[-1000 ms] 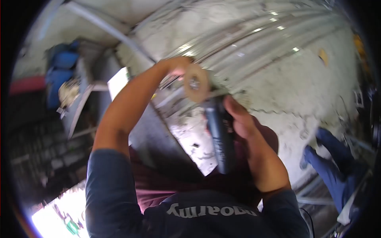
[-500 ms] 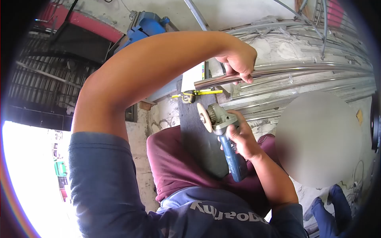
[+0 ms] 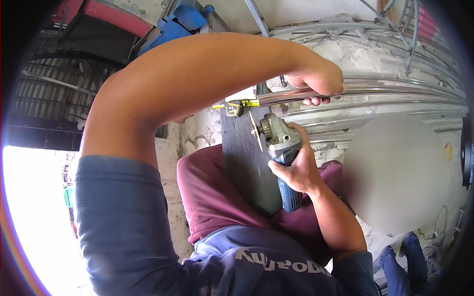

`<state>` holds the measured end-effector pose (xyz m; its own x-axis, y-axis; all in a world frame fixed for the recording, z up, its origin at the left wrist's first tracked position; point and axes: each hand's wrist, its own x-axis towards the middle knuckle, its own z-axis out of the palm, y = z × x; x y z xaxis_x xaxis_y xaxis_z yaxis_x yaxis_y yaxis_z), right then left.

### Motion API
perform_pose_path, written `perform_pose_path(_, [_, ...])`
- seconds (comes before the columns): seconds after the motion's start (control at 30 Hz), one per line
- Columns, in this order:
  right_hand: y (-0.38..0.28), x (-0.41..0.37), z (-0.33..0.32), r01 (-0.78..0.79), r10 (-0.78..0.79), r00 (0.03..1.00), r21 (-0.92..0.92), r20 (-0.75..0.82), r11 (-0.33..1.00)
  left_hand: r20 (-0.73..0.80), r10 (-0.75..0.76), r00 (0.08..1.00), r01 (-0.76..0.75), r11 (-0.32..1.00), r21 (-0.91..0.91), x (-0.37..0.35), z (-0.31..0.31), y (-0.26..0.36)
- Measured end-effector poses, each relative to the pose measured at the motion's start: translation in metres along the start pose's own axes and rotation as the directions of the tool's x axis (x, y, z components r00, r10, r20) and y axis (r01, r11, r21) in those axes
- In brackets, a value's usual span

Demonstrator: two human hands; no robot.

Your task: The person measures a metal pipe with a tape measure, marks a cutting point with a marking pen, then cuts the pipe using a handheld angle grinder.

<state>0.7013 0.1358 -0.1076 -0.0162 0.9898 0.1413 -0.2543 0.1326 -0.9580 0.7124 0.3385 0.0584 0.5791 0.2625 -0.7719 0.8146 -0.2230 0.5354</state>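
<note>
My left hand (image 3: 323, 81) reaches across the top of the view, its fingers wrapped round a shiny metal tube (image 3: 281, 97). The tube's near end lies over the far part of a dark board (image 3: 239, 158). By that end sits a black and yellow tape measure (image 3: 234, 108), part of its yellow blade under the tube. My right hand (image 3: 302, 170) grips a blue and grey angle grinder (image 3: 290, 193) by its body. Its thin disc (image 3: 256, 130) points left, seen nearly edge-on above the board and apart from the tube.
Long metal tubes (image 3: 395, 106) lie along the floor to the right. A blue vise-like machine (image 3: 180, 22) stands at the upper left. Another person's legs (image 3: 402, 261) show at the lower right, near a blurred round patch. Metal bars (image 3: 256, 15) rise at the top.
My left hand and the tube have shifted right, drawing the tube's end away to the right. The grinder has turned so its disc shows more edge-on. The whole view has moved slightly.
</note>
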Motion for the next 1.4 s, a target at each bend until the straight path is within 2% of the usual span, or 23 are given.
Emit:
perform_pose_path(0.2, [-0.014, 0.002, -0.006, 0.020, -0.021, 0.999, -0.030, -0.039, 0.999, -0.023, -0.044, 0.999, 0.043, 0.999, -0.031, 0.007, 0.012, 0.007])
perform_pose_path(0.3, [-0.014, 0.001, -0.010, 0.043, -0.045, 0.999, -0.069, -0.029, 0.997, -0.024, -0.002, 1.000, 0.002, 1.000, -0.006, 0.011, 0.010, 0.005])
perform_pose_path(0.4, [-0.015, 0.000, -0.012, -0.042, 0.041, 0.998, -0.024, -0.040, 0.999, -0.009, 0.010, 1.000, -0.010, 1.000, 0.008, 0.012, 0.009, 0.003])
perform_pose_path(0.6, [-0.006, 0.001, -0.013, 0.039, -0.046, 0.996, -0.079, -0.081, 0.996, 0.000, 0.010, 1.000, -0.010, 0.998, 0.069, 0.013, 0.006, 0.006])
perform_pose_path(0.8, [-0.010, 0.002, -0.014, -0.042, 0.044, 0.995, 0.025, -0.094, 0.999, -0.103, -0.009, 0.995, 0.017, 0.997, 0.072, 0.006, 0.008, 0.010])
perform_pose_path(0.9, [-0.012, 0.003, -0.015, -0.004, -0.001, 0.995, -0.046, -0.102, 0.999, -0.115, -0.009, 0.993, 0.019, 0.996, 0.085, 0.008, 0.008, 0.010])
perform_pose_path(1.0, [-0.012, 0.003, -0.015, -0.033, 0.034, 0.995, 0.014, -0.094, 0.999, -0.097, -0.001, 0.995, 0.014, 0.991, 0.130, 0.011, 0.006, 0.011])
perform_pose_path(1.4, [-0.014, 0.009, -0.018, 0.016, -0.022, 0.992, -0.054, -0.125, 0.998, -0.161, 0.012, 0.987, 0.009, 0.992, 0.127, 0.007, 0.005, 0.015])
